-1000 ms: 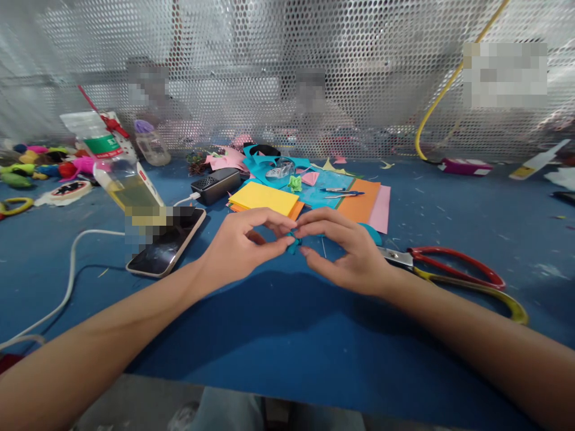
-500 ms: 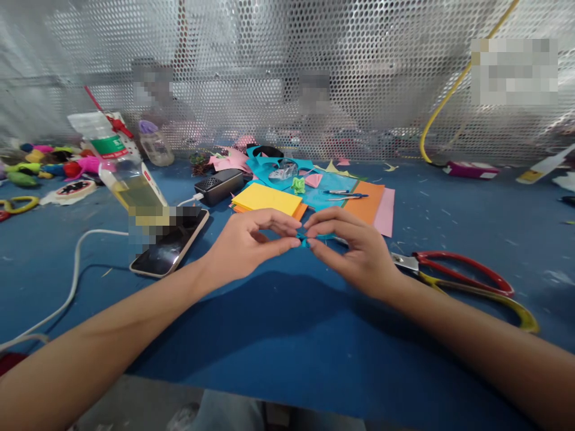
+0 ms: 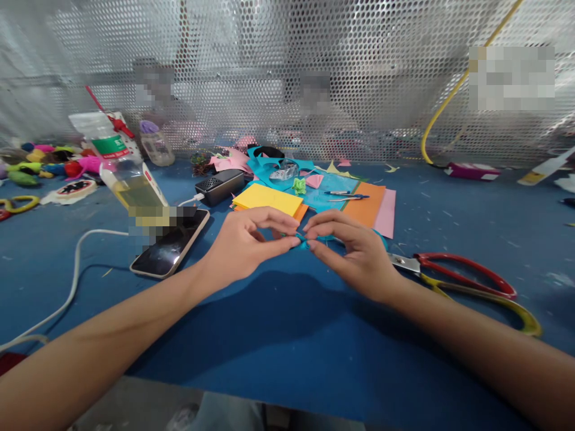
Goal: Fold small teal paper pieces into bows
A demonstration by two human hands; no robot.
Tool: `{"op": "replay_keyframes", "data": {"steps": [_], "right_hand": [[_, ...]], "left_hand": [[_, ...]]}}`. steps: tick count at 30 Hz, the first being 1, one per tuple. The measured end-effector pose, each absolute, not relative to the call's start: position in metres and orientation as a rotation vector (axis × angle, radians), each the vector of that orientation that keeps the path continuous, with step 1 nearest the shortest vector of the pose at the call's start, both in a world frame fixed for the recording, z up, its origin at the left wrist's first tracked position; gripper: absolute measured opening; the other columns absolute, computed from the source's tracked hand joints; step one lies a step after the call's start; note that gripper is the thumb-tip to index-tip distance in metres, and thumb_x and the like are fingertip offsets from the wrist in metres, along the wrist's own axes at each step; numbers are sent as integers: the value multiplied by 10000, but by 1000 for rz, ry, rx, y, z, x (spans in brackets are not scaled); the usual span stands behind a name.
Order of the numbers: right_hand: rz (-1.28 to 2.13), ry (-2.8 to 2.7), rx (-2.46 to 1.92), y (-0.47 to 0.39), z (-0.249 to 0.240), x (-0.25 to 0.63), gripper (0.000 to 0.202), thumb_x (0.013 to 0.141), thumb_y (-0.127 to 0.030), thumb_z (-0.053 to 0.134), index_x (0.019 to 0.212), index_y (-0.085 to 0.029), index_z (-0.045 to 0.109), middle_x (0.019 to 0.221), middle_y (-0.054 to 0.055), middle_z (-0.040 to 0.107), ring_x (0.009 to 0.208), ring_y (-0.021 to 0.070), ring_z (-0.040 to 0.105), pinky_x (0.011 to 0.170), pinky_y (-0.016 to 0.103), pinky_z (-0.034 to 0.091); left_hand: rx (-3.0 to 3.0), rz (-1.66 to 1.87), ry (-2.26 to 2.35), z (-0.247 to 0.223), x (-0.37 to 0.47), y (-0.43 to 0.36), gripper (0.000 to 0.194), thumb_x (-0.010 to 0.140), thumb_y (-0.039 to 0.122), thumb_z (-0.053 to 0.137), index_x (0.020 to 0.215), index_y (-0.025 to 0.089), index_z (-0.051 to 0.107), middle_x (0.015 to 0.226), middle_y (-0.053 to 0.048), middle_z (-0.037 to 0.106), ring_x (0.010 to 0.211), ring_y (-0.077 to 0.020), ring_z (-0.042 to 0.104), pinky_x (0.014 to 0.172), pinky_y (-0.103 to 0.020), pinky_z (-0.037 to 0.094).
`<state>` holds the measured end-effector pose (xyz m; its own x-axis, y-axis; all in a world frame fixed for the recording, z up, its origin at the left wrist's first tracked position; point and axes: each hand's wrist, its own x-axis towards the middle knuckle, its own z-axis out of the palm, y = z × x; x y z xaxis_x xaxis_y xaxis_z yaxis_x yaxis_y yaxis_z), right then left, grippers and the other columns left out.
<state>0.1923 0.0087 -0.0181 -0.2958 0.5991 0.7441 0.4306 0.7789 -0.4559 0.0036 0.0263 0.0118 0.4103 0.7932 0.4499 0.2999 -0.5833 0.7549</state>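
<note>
A small piece of blue paper (image 3: 302,242) is pinched between my two hands, above the blue table (image 3: 287,335). My left hand (image 3: 251,242) grips its left side between thumb and fingertips. From the other side, the thumb and fingers of my right hand (image 3: 353,248) close on it. Most of the paper is hidden by the fingers, so its folded shape is hard to make out. More blue shows behind the right hand. Just beyond the hands lie a stack of yellow paper (image 3: 268,200) and orange sheets (image 3: 366,206).
Scissors (image 3: 467,272) with red and yellow handles lie by my right forearm. On the left are a phone (image 3: 173,245), a leaning bottle (image 3: 130,173), a white cable (image 3: 78,257) and a black speaker-like box (image 3: 221,187). Behind are pens (image 3: 345,196), paper scraps and a perforated metal panel (image 3: 368,78).
The fingers have shifted slightly on the blue paper, and more blue now shows past the right hand. Both hands keep nearly the same place.
</note>
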Motion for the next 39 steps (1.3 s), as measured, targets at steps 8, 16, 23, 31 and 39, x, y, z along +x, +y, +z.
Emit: {"op": "replay_keyframes", "data": {"steps": [8, 16, 23, 31, 39], "right_hand": [[228, -2050, -708, 9, -16, 195, 91, 815, -154, 570, 811, -211, 641, 857, 51, 627, 781, 144, 619, 682, 277, 524], [143, -2095, -726, 9, -14, 196, 85, 798, -169, 592, 776, -219, 657, 820, 45, 647, 762, 154, 626, 674, 295, 517], [147, -1857, -870, 5, -15, 189, 95, 737, -169, 651, 669, -207, 597, 740, 19, 611, 698, 143, 604, 683, 303, 502], [226, -1765, -878, 4, -15, 186, 94, 737, -155, 647, 683, -210, 593, 749, 7, 603, 706, 129, 589, 695, 280, 494], [240, -1766, -862, 2, -15, 185, 76, 751, -150, 634, 724, -211, 599, 779, 0, 602, 739, 123, 584, 719, 277, 485]], "left_hand": [[2018, 889, 841, 11, 3, 28, 194, 611, 284, 771, 677, 155, 642, 671, -8, 665, 546, -91, 562, 456, -189, 426], [2161, 872, 828, 8, 2, 29, 153, 664, 285, 735, 688, 167, 640, 675, 3, 656, 593, -96, 574, 475, -183, 434], [2474, 1211, 675, 3, -1, 31, 188, 679, 304, 731, 750, 155, 640, 813, -33, 635, 713, -103, 592, 490, -160, 471], [2521, 1385, 607, -1, 3, 27, 119, 732, 105, 620, 829, 140, 679, 969, -93, 650, 773, -127, 621, 470, -156, 492], [2515, 1589, 420, -4, 6, 29, 183, 701, 21, 622, 837, 120, 692, 958, -113, 677, 751, -119, 625, 535, -179, 522]]}}
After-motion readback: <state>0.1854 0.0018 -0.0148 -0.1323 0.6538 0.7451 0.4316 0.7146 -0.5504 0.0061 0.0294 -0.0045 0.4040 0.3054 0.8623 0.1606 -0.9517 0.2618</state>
